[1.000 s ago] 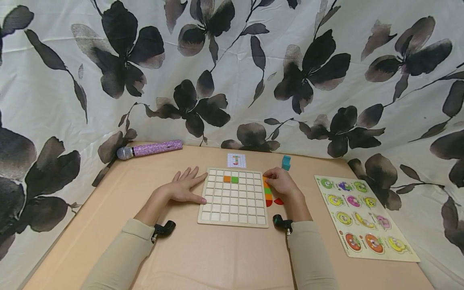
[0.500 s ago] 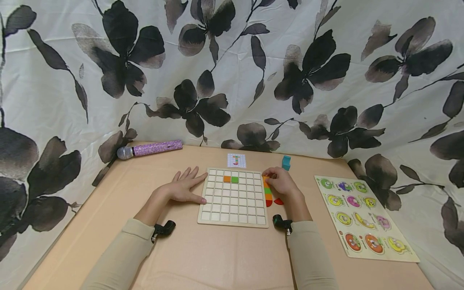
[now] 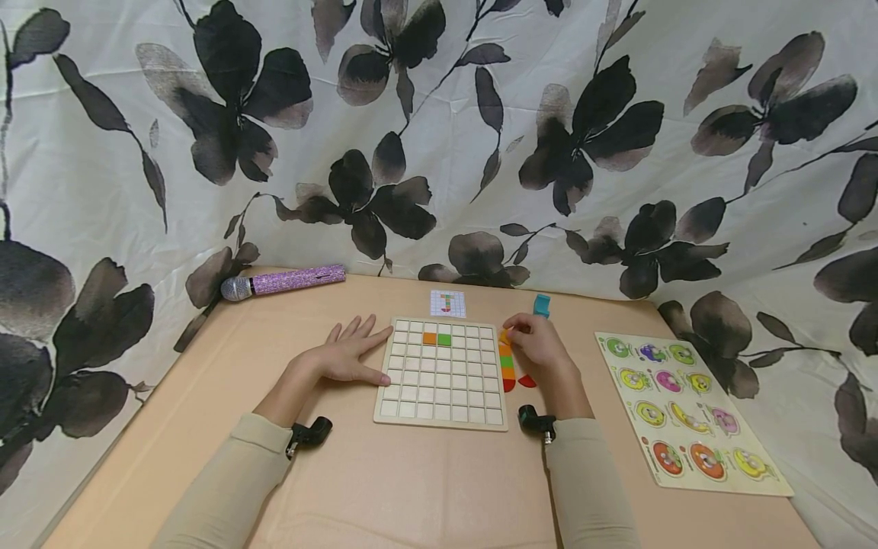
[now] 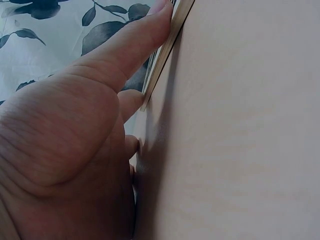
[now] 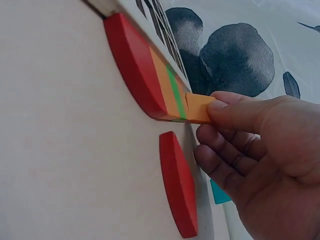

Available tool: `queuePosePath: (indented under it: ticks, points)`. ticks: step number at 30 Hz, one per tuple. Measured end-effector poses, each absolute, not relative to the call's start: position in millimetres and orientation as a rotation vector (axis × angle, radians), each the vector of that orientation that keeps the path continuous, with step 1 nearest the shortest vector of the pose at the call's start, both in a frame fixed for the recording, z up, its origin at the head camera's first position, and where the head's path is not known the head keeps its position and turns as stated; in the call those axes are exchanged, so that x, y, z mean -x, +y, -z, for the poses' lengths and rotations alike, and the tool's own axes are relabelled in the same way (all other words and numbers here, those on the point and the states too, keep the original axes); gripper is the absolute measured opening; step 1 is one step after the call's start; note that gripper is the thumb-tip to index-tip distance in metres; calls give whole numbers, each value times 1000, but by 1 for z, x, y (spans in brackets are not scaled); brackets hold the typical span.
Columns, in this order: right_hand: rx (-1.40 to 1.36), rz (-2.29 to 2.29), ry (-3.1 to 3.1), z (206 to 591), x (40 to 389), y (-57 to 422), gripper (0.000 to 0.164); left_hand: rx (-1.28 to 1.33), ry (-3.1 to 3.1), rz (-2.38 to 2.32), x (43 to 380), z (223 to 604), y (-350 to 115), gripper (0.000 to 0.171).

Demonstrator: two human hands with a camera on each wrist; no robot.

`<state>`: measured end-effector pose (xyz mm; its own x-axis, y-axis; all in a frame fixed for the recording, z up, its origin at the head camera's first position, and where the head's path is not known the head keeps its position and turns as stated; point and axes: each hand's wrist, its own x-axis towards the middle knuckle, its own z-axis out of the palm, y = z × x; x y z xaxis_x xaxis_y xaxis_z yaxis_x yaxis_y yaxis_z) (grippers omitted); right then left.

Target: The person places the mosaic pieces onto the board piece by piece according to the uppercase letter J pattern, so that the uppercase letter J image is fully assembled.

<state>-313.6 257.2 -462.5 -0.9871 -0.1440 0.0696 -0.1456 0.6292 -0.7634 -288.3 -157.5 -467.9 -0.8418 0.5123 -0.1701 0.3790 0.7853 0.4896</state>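
A white grid board (image 3: 442, 389) lies on the table, with an orange square (image 3: 430, 339) and a green square (image 3: 444, 340) in its second row. At the board's left edge rests my left hand (image 3: 343, 357), fingers spread; its thumb (image 4: 150, 32) touches the rim in the left wrist view. My right hand (image 3: 542, 347), beyond the right edge, pinches an orange block (image 5: 200, 107) between thumb and fingers. Beside the board runs a row of coloured blocks (image 3: 507, 362), ending in a red rounded block (image 5: 132, 65). Another red rounded block (image 5: 177, 185) lies apart, near my right hand.
A small pattern card (image 3: 447, 303) lies behind the board. Teal blocks (image 3: 542, 305) stand beyond my right hand. A fruit picture board (image 3: 693, 415) lies at the right, a glittery purple microphone (image 3: 298, 280) at the back left. A floral curtain (image 3: 439, 152) closes the back.
My right hand has moved slightly right and back with the orange block, drawing it off the end of the row. The left hand and the grid board have stayed still.
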Motion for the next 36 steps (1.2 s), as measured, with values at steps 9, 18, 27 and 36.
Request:
queuePosePath:
  ticks: [9,18,27,36]
  points:
    - [-209,-1380,-2797,457,313,259,23,-716,2662,-701,287,467,-158,112]
    - [-122,-1692,-2672,452,311,252,24,-712,2656,-738,290,472,-160,114]
    - [-117,-1764,-2659,449,312,248,24,-727,2651,-748,293,476,-161,114]
    - [-171,-1862,-2624,445,309,238,33,-714,2654,-738,291,473,-160,113]
